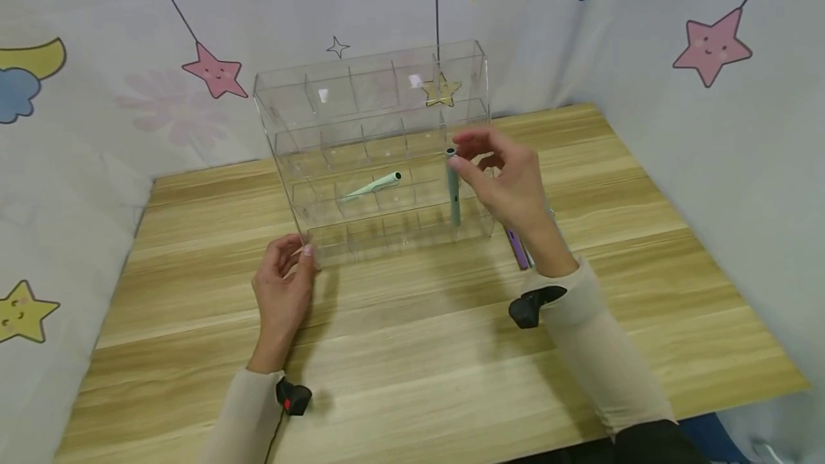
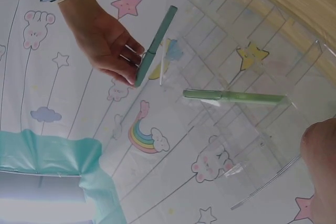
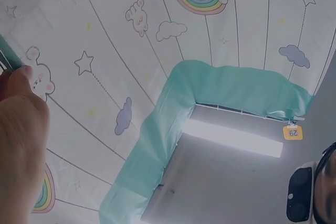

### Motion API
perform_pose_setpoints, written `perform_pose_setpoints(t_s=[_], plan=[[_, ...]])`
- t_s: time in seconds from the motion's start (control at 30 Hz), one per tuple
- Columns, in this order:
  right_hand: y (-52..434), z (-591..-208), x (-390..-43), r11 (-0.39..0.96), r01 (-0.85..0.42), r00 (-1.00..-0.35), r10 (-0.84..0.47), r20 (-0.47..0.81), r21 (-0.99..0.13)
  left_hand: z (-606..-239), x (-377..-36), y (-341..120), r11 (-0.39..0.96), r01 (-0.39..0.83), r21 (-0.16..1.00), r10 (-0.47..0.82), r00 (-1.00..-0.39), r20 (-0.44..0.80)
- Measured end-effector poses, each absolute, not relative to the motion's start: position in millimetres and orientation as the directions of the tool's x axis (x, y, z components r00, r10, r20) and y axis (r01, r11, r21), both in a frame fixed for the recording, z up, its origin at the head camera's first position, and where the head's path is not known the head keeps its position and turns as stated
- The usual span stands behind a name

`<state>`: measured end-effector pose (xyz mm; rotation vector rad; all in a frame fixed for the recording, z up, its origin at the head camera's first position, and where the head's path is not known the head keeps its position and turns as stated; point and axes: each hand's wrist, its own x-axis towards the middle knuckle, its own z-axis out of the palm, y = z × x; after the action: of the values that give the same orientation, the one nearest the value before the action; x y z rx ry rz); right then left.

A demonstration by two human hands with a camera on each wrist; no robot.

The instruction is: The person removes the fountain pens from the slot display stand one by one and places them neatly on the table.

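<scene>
I am looking down at a wooden table (image 1: pixel 412 349) boxed in by a pale curtain (image 1: pixel 97 127) printed with stars, clouds and moons; on it stands a clear acrylic organiser (image 1: pixel 374 156) with tiered rows of small compartments. My right hand (image 1: pixel 509 185) pinches the top of a grey-green pen (image 1: pixel 453 188) between thumb and fingertips, the pen upright with its lower end down in a front-row compartment near the right end; the left-wrist view shows the same pinch from below. My left hand (image 1: pixel 283 292) is curled round the organiser's front left corner, thumb and fingers touching the wall, steadying it. A light green pen (image 1: pixel 374 185) lies slanted in a middle-row compartment; I judge that one done, and the grey-green one nearly seated though not released. Just behind my right wrist, at least two pens (image 1: pixel 518 248) lie on the table beside the organiser, one purple; the wrist hides any others. Count: one organiser, one pen stowed, one in hand, two or more waiting.
</scene>
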<state>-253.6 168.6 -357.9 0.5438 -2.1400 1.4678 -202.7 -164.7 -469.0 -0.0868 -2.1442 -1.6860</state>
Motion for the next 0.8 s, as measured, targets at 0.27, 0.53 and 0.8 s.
perform_pose_setpoints(t_s=[0.27, 0.53, 0.8], plan=[[200, -348, -260, 0.361, -0.490, -0.833, 0.074, 0.548, -0.793, -469, -203, -165, 0.272, 0.297, 0.915, -0.194, -0.915, 0.355], [240, -355, -272, 0.348, -0.373, -0.882, 0.154, 0.445, -0.860, -468, -201, -165, 0.255, 0.304, 0.918, -0.189, -0.915, 0.356], [281, -373, -282, 0.410, -0.230, -0.922, 0.196, 0.332, -0.882, -467, -201, -164, 0.282, 0.290, 0.915, -0.193, -0.916, 0.350]])
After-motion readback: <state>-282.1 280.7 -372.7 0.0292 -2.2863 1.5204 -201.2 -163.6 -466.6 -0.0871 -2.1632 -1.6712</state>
